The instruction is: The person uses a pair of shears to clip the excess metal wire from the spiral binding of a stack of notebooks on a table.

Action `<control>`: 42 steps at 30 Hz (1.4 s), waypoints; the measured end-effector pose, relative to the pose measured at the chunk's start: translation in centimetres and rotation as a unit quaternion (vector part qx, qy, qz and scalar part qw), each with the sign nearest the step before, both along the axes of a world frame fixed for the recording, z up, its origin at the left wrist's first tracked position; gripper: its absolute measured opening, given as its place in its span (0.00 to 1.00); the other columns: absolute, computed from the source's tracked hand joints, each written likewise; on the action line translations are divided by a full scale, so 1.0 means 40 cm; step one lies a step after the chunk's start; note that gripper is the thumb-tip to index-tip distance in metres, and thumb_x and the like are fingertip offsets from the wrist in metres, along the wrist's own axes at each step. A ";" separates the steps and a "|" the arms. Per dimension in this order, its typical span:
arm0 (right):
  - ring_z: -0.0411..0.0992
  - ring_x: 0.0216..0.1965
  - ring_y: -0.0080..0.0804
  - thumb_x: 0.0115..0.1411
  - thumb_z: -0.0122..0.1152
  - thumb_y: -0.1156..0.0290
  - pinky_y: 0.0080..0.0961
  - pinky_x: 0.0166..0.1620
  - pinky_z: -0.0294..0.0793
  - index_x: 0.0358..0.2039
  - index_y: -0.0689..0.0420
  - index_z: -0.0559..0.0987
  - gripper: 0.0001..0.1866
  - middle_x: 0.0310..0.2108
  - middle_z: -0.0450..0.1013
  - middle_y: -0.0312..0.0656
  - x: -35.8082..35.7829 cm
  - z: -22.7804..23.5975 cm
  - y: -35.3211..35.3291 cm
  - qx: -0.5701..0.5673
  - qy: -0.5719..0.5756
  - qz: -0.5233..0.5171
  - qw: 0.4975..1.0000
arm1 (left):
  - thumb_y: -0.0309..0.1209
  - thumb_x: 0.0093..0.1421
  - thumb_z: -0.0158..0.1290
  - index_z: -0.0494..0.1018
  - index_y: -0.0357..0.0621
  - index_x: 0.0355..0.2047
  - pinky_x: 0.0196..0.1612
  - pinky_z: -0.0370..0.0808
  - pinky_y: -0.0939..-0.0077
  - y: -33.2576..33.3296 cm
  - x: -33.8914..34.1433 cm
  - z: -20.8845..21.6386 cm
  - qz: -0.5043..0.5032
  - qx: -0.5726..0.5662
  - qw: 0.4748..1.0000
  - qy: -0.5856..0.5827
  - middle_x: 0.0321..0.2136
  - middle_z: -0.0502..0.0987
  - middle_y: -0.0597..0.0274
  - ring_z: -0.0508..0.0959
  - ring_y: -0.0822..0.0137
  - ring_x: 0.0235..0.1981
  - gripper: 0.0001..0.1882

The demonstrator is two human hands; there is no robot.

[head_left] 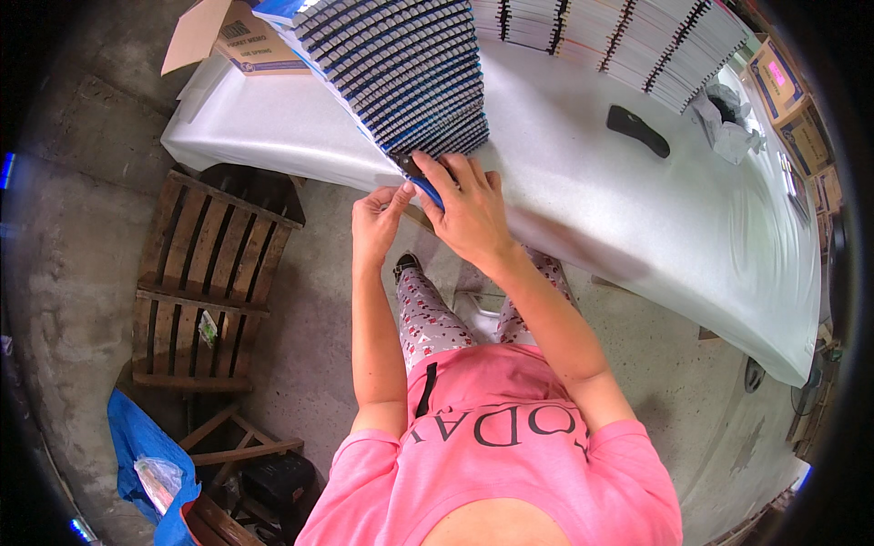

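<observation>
- Head view, hands: your left grip [375,223] is hovering just beyond the near edge of the desk [564,182], its thumb and forefinger pinching together at the near end of a blue-and-black item [428,194]; whether anything is lying between those fingertips you cannot tell.
- Head view, hands: your right grip [473,205] is closing around the blue-and-black item, which is showing blue between thumb and fingers; its exact kind is staying hidden under your hand.
- Head view, work: the stack of spiral-bound pads [391,73] is standing on the desk, left of its middle, with rows of black coils facing upward; your right fingers are reaching over its near end.
- Head view, desk: further spiral-bound books [628,45] are lining the far side, while a long black object [637,130] is lying apart, to the right of your hands, and crumpled wrapping [726,136] is resting near the books.
- Head view, margins: an open carton [259,45] is sitting beyond the stack at the left, and closed cartons [774,82] are standing at the far right.
- Head view, floor: a slatted wooden pallet [209,273] is lying to your left, with a blue sheet [137,446] draping nearer you.
</observation>
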State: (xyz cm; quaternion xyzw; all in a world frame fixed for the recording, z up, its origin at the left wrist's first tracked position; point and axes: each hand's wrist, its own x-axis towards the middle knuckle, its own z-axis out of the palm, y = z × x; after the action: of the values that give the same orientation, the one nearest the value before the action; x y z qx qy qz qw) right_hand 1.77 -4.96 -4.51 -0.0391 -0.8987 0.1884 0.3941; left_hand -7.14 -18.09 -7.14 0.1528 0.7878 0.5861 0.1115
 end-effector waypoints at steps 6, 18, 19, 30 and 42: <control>0.70 0.33 0.40 0.59 0.57 0.64 0.34 0.34 0.69 0.48 0.53 0.70 0.18 0.33 0.69 0.42 -0.003 0.015 -0.031 -0.352 -0.042 0.159 0.921 | 0.40 0.57 0.58 0.79 0.34 0.31 0.30 0.68 0.80 -0.004 -0.014 -0.029 -0.020 0.047 0.999 0.009 0.22 0.78 0.63 0.71 0.76 0.25 0.17; 0.66 0.46 0.35 0.49 0.63 0.67 0.48 0.50 0.58 0.54 0.46 0.68 0.29 0.44 0.65 0.39 0.045 0.038 -0.009 -0.031 -0.006 -0.046 0.998 | 0.35 0.57 0.59 0.78 0.35 0.39 0.35 0.69 0.82 -0.064 -0.059 0.033 0.023 0.065 0.997 0.035 0.28 0.78 0.65 0.72 0.77 0.31 0.15; 0.65 0.47 0.35 0.49 0.63 0.66 0.49 0.51 0.56 0.55 0.45 0.68 0.30 0.45 0.65 0.39 0.042 0.044 -0.008 -0.022 -0.002 -0.041 0.999 | 0.34 0.58 0.58 0.77 0.38 0.43 0.38 0.70 0.80 -0.064 -0.076 0.043 0.082 0.089 0.989 0.086 0.28 0.78 0.66 0.72 0.76 0.30 0.15; 0.63 0.49 0.34 0.46 0.65 0.64 0.51 0.51 0.53 0.55 0.41 0.68 0.32 0.46 0.63 0.38 0.014 0.058 -0.010 0.041 -0.019 -0.026 0.999 | 0.60 0.59 0.43 0.62 0.52 0.59 0.55 0.62 0.51 0.040 -0.183 0.459 0.004 0.254 0.881 0.399 0.60 0.62 0.61 0.60 0.58 0.61 0.35; 0.64 0.49 0.34 0.48 0.64 0.65 0.48 0.50 0.52 0.55 0.41 0.68 0.31 0.47 0.64 0.38 0.007 0.067 0.008 0.041 0.011 -0.013 0.999 | 0.46 0.63 0.44 0.74 0.41 0.42 0.46 0.69 0.74 0.085 -0.181 0.519 -0.089 0.257 0.917 0.293 0.49 0.70 0.63 0.69 0.68 0.49 0.21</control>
State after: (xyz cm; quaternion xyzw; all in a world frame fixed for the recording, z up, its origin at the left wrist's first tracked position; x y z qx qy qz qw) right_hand 2.07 -4.64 -1.82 -0.0325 -0.9008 0.1466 0.4075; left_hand -14.40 -14.70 13.60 0.4109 0.5904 0.6850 -0.1154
